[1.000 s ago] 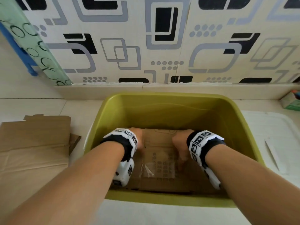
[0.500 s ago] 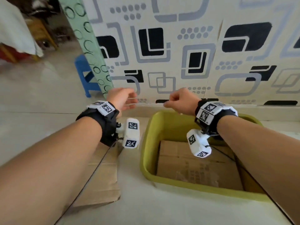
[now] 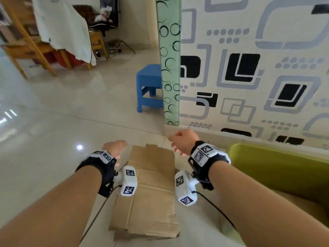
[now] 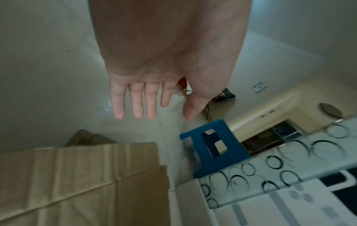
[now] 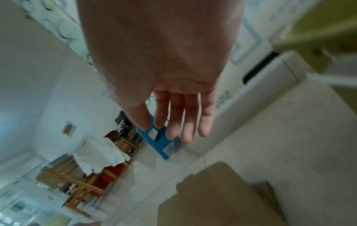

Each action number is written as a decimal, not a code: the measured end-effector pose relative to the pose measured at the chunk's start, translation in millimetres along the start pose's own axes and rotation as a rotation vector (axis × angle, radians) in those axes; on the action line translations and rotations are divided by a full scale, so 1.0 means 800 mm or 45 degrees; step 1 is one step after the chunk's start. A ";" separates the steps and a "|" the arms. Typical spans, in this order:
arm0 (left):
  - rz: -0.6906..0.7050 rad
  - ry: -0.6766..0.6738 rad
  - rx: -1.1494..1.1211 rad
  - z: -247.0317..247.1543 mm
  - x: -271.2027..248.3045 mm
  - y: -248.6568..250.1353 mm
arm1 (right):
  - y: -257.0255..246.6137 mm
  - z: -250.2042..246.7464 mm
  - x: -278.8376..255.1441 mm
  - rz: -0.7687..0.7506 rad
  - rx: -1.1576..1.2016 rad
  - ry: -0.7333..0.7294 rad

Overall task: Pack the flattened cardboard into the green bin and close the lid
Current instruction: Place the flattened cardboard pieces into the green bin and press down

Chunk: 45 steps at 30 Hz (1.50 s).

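Observation:
A stack of flattened brown cardboard [image 3: 151,191] lies on the pale floor just left of the green bin [image 3: 277,168], whose near left corner shows at the right edge. Some cardboard [image 3: 302,205] lies inside the bin, mostly hidden by my right forearm. My left hand [image 3: 115,148] hovers over the cardboard's far left corner, and my right hand [image 3: 181,141] hovers over its far right corner. In the wrist views the left hand [image 4: 146,104] and the right hand [image 5: 179,120] have straight, spread fingers and hold nothing, above the cardboard [image 4: 81,183] [image 5: 218,197].
A blue plastic stool [image 3: 149,86] stands beyond the cardboard beside a green patterned panel [image 3: 169,65]. The patterned wall [image 3: 249,72] runs behind the bin. Wooden furniture draped with white cloth [image 3: 62,27] stands far left across shiny floor tiles.
Both hands left the cardboard they pressed inside the bin, rose, and swung left over the floor stack. The view turned left, so the bin now sits at the right edge.

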<state>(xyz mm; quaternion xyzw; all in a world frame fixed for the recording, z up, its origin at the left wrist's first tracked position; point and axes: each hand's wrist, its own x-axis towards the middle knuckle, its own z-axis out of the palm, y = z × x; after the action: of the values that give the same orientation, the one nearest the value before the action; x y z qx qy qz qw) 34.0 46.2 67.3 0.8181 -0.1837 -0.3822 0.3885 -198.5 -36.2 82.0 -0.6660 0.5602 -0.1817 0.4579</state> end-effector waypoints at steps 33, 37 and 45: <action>0.324 0.285 -0.118 -0.020 0.000 0.012 | -0.016 0.012 0.004 0.091 0.207 -0.139; 0.792 0.313 0.104 -0.037 -0.065 0.105 | -0.064 -0.064 -0.027 -0.117 0.052 -0.125; 0.901 -0.120 0.399 -0.016 -0.182 0.219 | -0.082 -0.236 -0.112 -0.226 -0.082 -0.050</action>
<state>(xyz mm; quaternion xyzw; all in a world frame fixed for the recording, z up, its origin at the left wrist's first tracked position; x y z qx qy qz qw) -50.0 28.7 278.5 0.7352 -0.5283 -0.2289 0.3577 -330.6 -34.1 256.8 -0.7309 0.4953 -0.1904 0.4293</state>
